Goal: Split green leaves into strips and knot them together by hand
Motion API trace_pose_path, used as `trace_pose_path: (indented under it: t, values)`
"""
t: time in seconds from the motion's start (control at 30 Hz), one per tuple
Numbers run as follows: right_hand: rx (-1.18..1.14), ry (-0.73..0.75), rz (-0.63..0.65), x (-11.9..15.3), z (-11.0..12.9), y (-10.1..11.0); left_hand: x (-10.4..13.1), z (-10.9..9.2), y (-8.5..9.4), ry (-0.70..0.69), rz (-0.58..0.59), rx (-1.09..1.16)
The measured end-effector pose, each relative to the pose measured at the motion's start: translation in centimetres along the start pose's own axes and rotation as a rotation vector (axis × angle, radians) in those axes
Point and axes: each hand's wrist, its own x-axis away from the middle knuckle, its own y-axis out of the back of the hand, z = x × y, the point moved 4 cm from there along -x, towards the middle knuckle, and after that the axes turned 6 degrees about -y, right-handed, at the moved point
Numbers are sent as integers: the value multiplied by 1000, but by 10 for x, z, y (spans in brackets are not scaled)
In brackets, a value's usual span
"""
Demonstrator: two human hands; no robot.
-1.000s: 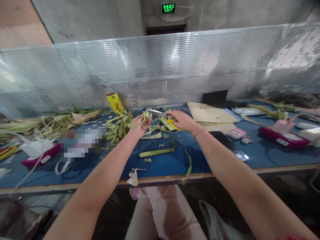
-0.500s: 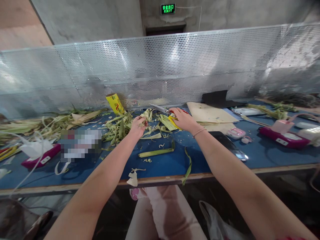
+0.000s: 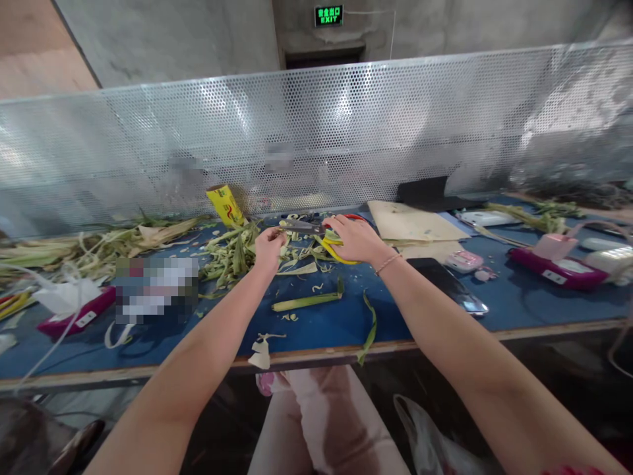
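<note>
Scissors [image 3: 302,227] with red and yellow handles are held in my right hand [image 3: 353,239], their blades pointing left toward my left hand [image 3: 270,247]. The fingers of my left hand are pinched together by the blade tips, on a small piece of husk that is mostly hidden. A heap of cut green husk strips [image 3: 232,257] lies just left of my left hand. In front of both hands, a green stalk piece [image 3: 306,302] rests on the blue table [image 3: 316,336], with a curled leaf strip [image 3: 368,326] to its right.
A yellow box [image 3: 226,204] leans near the perforated metal screen [image 3: 316,125]. Long dry husks [image 3: 119,247] and a purple power strip [image 3: 79,313] are at left. Brown paper sheets [image 3: 410,223], a black phone [image 3: 445,284] and another purple strip [image 3: 564,269] are at right.
The scissors have swung down and left, and their blades now reach my left hand and look closer together. The pale husk piece at my left fingers is now less visible.
</note>
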Motion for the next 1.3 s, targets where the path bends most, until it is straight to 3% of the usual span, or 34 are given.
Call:
trace_pose_path:
  t: [0.33, 0.53, 0.6, 0.7, 0.83, 0.93, 1.07, 1.17, 1.3]
  values:
    - [12, -54, 22, 0, 2, -3, -1, -1, 1, -38, -13, -44]
    - [-245, -268, -81, -6, -2, -8, 2, -6, -2, -115, 39, -183]
    - [-281, -357, -18, -7, -7, -14, 3, -8, -4, -164, 94, -254]
    - [-185, -477, 177, -3, -17, -25, 4, -12, -4, -291, 167, -406]
    - [-48, -473, 396, 2, -24, -32, 8, -19, -6, -494, 229, -590]
    - [-162, -445, 275, -5, -19, -26, 15, -26, -10, -615, 272, -673]
    - [-686, -445, -9, -15, -2, -18, 26, -35, -16, -776, 301, -739]
    - [-1002, -458, -63, -17, 14, -21, 32, -40, -19, -911, 271, -791]
    - [-1228, -542, -87, -15, 24, -25, 36, -42, -21, -1021, 259, -833]
